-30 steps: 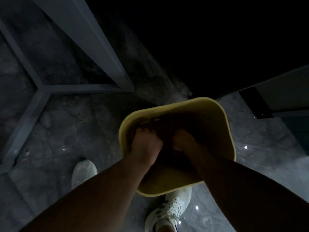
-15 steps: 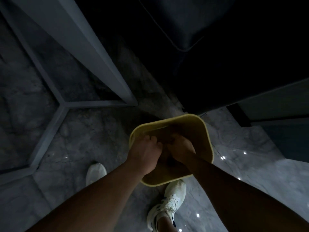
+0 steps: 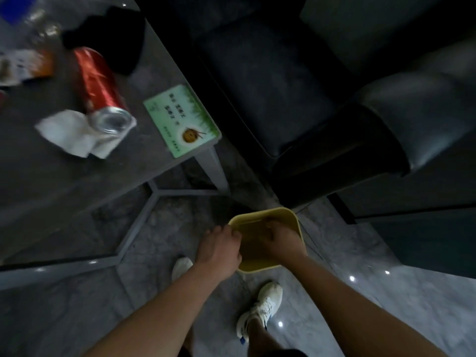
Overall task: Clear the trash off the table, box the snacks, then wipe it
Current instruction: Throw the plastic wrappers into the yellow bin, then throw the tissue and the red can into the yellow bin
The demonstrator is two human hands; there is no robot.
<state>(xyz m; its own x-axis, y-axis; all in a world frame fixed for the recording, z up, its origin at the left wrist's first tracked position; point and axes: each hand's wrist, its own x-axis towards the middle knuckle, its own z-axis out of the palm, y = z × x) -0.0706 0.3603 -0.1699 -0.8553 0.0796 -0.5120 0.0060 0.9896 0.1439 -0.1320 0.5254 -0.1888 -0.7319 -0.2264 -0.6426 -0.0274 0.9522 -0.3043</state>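
I am gripping the yellow bin point(image 3: 268, 217) rim with my left hand point(image 3: 219, 251) and right hand point(image 3: 280, 240), fingers curled closed; it might tip, being held off-centre.

A yellow bin point(image 3: 296, 222) sits at about 6 o'clock on a grey marbled floor point(image 3: 412, 292) with white glints. On the dark grey bench point(image 3: 51, 171), a shiny red can point(image 3: 99, 86) with a silver end lies at 10 o'clock on a white tissue point(image 3: 67, 135). At the bench's corner, a pale green card point(image 3: 180, 119) carries dark lettering and a brown-orange round figure. The sneakers point(image 3: 262, 305) are white; the sofa point(image 3: 309, 86) at 1 o'clock is black.
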